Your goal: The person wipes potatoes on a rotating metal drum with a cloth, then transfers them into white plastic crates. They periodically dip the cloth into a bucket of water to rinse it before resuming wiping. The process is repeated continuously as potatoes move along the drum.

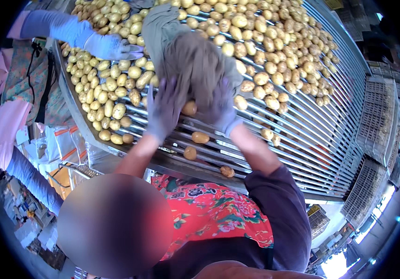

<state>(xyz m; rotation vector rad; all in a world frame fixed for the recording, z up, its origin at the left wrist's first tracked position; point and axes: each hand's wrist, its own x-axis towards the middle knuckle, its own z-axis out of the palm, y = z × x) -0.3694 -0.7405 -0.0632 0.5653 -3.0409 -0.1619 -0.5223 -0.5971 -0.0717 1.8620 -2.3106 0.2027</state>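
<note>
Pale lattice crates (376, 114) at right; white glare (336, 267) lower right.

A large grey-brown cloth (197, 60), greener-grey toward its upper left, is bunched in deep folds over the metal rollers (311, 135), with yellow-tan potatoes (239, 21) spread to its left, right and far side. One browner potato (189, 108) sits just beside its near edge; three more lie singly, nearer still.

Printed characters (202, 191), on red floral apron (223, 216)
</note>
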